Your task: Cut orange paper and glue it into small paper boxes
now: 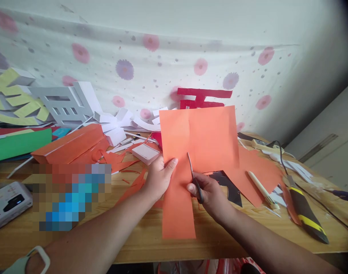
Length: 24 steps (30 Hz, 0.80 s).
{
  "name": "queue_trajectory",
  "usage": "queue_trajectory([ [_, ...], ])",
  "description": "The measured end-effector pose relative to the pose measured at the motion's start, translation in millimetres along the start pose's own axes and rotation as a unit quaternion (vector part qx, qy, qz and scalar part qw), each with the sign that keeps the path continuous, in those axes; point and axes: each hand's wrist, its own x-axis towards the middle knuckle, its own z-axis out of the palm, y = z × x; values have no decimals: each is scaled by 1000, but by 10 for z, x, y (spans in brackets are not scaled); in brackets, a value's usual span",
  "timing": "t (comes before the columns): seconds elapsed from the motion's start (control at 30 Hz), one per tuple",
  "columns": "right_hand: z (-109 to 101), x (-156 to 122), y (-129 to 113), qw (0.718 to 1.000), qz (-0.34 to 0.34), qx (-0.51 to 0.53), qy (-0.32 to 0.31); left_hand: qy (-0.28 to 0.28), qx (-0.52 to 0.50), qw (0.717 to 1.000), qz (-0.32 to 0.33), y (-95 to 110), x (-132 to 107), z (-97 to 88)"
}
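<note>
The wooden table (219, 236) is crowded. At the back left stand grey block letters (64, 104) and yellow-faced ones (16, 101), with a green sheet (18, 144) lying below them. An orange box (69, 146) lies just ahead of these, and orange paper scraps (119, 161) trail from it toward the middle. White offcuts (119, 123) pile up against the flowered cloth (162, 57) that hangs behind, where a red cut-out character (204, 97) leans (its lower half hidden by the raised sheet). A phone (8, 203) lies at the left edge. To the right lie a white pen (262, 188) on loose orange paper, a black-and-yellow utility knife (306, 215), and a dark cable (282, 156).

The orange paper sheet (199, 140) stands nearly upright over the middle of the table, with a narrow strip hanging down from it to the table's near edge. The left hand (159, 177) pinches the sheet at its lower left, thumb in front and the other fingers behind. The right hand (209, 192) is closed around the handles of small scissors (194, 179), whose blades point up into the sheet just right of the strip. Both forearms reach in from the near edge, and the two hands sit close together.
</note>
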Motion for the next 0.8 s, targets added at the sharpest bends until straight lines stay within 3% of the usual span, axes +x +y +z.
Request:
queue_trajectory([
  [0.27,-43,45,-43,999,-26,4,-19,-34,-49,998,-10,86,-41,44],
  [0.63,-38,52,-54,993,-55,-94,49,-72,-73,994,-45,45,-87,82],
  [0.8,-47,40,-51,996,-44,-63,43,-76,-59,993,-74,65,-115,91],
])
